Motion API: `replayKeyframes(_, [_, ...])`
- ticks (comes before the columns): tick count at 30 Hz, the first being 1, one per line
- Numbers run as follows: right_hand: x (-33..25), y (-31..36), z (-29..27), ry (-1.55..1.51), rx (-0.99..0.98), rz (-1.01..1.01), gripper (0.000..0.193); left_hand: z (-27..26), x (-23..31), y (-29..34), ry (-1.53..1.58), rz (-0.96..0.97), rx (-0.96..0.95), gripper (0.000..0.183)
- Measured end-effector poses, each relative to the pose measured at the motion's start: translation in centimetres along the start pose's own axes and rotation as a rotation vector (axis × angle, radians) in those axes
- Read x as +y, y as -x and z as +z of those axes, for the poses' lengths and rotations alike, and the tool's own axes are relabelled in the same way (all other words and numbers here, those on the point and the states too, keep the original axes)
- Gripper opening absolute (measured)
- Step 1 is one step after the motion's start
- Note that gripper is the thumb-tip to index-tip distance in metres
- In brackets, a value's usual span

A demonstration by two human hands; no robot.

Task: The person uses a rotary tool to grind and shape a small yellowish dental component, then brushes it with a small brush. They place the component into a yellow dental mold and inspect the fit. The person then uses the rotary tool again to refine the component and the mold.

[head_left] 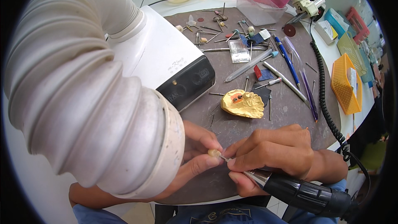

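Between the thumb and fingers of my left hand (200,165) is a small cream-coloured dental crown (214,152). Part of that hand is hidden behind the wide white hose. My right hand (275,151) grips a black and silver rotary handpiece (306,189) like a pen. Its thin bur (224,158) reaches the crown's right side; whether it touches is too fine to tell. Just beyond my hands, a yellow plaster dental model (242,104) with an orange patch and two dark posts lies on the brown bench mat (203,124).
A ribbed white suction hose (78,87) arches over the left, joined to a white box-shaped machine (166,45). Burs, a blue pen (287,60) and a purple toothbrush (304,79) are scattered beyond the model. A black coiled cord (322,87) and yellow basket (346,85) are at right.
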State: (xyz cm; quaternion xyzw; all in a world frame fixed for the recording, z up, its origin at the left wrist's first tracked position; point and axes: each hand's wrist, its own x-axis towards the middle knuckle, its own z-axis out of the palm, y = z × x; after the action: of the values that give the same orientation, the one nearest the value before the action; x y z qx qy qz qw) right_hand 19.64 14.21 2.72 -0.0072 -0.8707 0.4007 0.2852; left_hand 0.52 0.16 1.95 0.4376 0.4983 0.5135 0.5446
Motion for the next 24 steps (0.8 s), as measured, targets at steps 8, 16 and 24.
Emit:
replayKeyframes(8, [0.07,0.02,0.18,-0.003,0.02,-0.012,0.02,-0.05,0.07,0.03,-0.021,-0.014,0.005,0.023])
replayKeyframes(16, [0.11,0.05,0.19,-0.016,0.008,-0.012,0.022,0.29,0.06,0.13,0.092,-0.022,0.035,0.023])
replayKeyframes(24, [0.03,0.07,-0.05,-0.027,0.003,0.006,0.023,0.66,-0.06,0.07,0.202,-0.013,0.056,0.023])
